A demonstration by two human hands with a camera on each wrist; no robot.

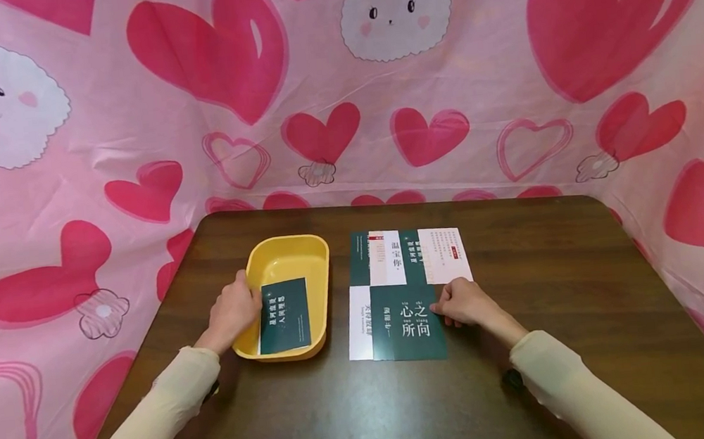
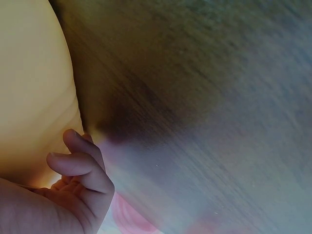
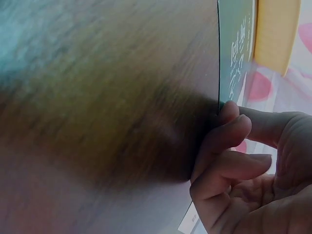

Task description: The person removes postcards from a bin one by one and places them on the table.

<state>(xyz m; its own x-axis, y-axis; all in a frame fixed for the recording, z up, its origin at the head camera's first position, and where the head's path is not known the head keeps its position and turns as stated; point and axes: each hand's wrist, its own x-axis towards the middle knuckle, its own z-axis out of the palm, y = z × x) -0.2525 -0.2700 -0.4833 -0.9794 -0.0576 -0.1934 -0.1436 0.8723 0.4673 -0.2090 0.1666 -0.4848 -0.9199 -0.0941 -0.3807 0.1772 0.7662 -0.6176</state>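
Note:
On the left of the table stands a yellow plastic basin (image 1: 326, 278). A dark green card (image 1: 293, 310) with white writing lies in it, with a pale edge showing underneath. My left hand (image 1: 232, 314) grips the basin's left rim; in the left wrist view its fingers (image 2: 80, 163) curl beside the outer wall. To the right, my right hand (image 1: 465, 302) pinches the right edge of a green card (image 1: 417, 337) with large white characters. This card lies at the end of an overlapping front row. In the right wrist view, thumb and fingertips meet at the edge of that card (image 3: 234, 53).
Behind the front row, several green and white cards overlap in a back row, ending in a pale card (image 1: 446, 246) on the right. A white card (image 1: 359, 325) forms the front row's left end. Pink heart-patterned cloth (image 1: 370, 140) surrounds the brown wooden table (image 1: 562, 284).

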